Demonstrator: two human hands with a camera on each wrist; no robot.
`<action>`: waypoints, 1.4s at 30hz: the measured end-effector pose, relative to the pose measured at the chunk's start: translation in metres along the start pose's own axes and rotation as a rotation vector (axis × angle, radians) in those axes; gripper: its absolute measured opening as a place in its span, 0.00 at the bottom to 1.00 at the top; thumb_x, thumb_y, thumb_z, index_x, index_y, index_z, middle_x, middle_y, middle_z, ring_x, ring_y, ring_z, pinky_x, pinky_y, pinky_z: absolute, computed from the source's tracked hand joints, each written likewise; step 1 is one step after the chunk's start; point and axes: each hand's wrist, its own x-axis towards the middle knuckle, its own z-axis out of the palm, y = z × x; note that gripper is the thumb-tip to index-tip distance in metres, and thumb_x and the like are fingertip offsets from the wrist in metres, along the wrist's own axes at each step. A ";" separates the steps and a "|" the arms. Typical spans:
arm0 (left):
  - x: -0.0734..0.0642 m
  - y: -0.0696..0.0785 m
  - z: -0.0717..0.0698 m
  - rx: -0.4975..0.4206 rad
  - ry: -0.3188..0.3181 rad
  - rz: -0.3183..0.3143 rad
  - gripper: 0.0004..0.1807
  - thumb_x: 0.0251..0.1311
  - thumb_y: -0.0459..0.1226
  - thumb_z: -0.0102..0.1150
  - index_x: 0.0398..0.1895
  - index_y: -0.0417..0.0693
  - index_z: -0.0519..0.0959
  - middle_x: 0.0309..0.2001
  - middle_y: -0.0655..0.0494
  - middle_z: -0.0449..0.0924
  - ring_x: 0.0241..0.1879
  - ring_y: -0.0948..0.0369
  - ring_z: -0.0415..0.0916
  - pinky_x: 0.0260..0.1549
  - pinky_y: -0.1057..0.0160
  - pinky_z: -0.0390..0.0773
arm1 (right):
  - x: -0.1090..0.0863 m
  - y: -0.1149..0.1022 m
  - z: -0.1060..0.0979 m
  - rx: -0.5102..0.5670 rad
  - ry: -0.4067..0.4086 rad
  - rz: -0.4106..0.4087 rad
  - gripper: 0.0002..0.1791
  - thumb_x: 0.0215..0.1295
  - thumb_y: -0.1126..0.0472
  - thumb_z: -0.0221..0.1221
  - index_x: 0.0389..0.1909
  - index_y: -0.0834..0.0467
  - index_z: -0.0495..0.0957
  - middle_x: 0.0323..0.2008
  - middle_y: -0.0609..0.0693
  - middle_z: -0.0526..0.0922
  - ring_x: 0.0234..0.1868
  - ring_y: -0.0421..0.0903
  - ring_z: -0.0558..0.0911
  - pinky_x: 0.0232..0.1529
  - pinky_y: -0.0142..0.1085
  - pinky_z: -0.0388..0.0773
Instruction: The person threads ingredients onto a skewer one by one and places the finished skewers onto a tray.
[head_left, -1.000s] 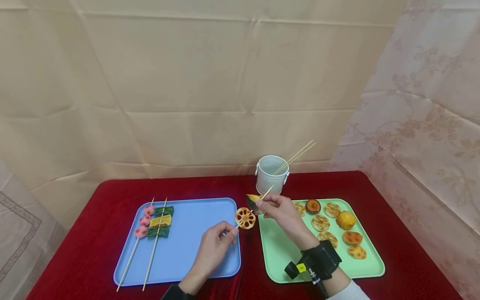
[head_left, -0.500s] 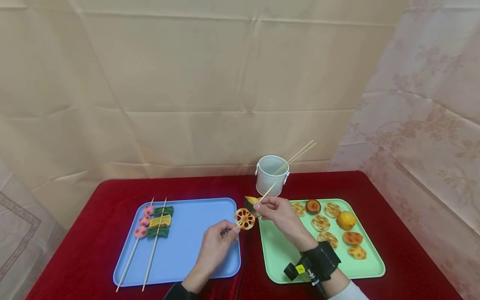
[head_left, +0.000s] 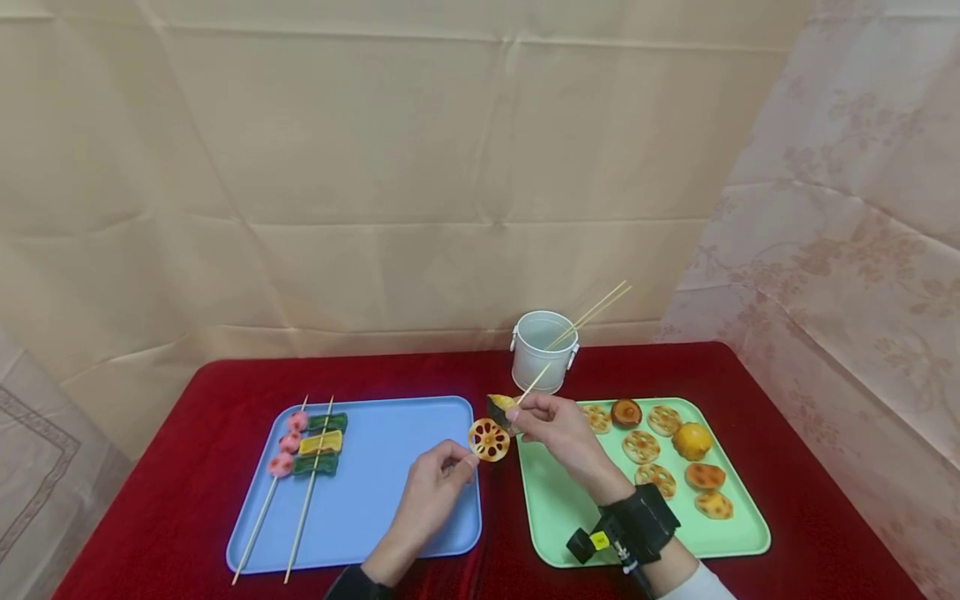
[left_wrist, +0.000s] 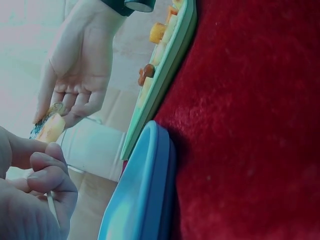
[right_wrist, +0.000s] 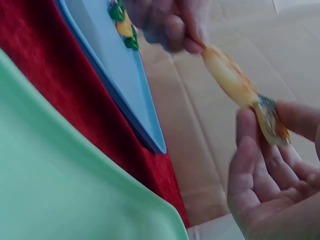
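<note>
My left hand curls its fingers round the lower part of a bamboo skewer. A lotus root slice sits on that skewer just beyond the left fingertips. Right above it is a dark-green-skinned yellow wedge, like a pumpkin slice, touching or nearly touching the lotus root. My right hand pinches the wedge between thumb and fingers. The skewer's pointed end sticks out past the right fingers, in front of the white bucket. Both hands are held over the gap between the trays.
On the blue tray lie a skewer of pink pieces and one of green and yellow pieces. The green tray bears several lotus root slices, a mushroom and yellow pieces. Two bare sticks lean in the bucket.
The pumpkin-like wedge and right fingers have shifted slightly left and down, toward the lotus root slice. More of the skewer's tip shows beyond the right hand. The left hand is almost still.
</note>
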 end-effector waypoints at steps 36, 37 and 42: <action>0.001 -0.003 -0.016 0.005 0.036 -0.044 0.07 0.69 0.34 0.62 0.35 0.37 0.82 0.26 0.54 0.80 0.27 0.63 0.71 0.30 0.66 0.70 | 0.004 0.003 -0.099 -0.584 0.086 -0.110 0.21 0.74 0.47 0.61 0.55 0.59 0.83 0.49 0.55 0.87 0.50 0.55 0.84 0.51 0.50 0.82; 0.001 -0.003 -0.017 0.002 0.037 -0.044 0.07 0.69 0.34 0.62 0.35 0.37 0.82 0.26 0.54 0.80 0.27 0.63 0.71 0.30 0.66 0.70 | 0.005 0.004 -0.100 -0.607 0.086 -0.115 0.21 0.73 0.48 0.62 0.55 0.60 0.83 0.49 0.55 0.87 0.49 0.55 0.84 0.50 0.50 0.83; 0.002 -0.004 -0.018 -0.003 0.043 -0.051 0.07 0.69 0.34 0.62 0.36 0.37 0.82 0.26 0.53 0.80 0.26 0.62 0.71 0.29 0.66 0.71 | 0.007 0.008 -0.107 -0.676 0.058 -0.100 0.18 0.72 0.55 0.64 0.54 0.64 0.83 0.47 0.57 0.87 0.46 0.54 0.84 0.46 0.46 0.84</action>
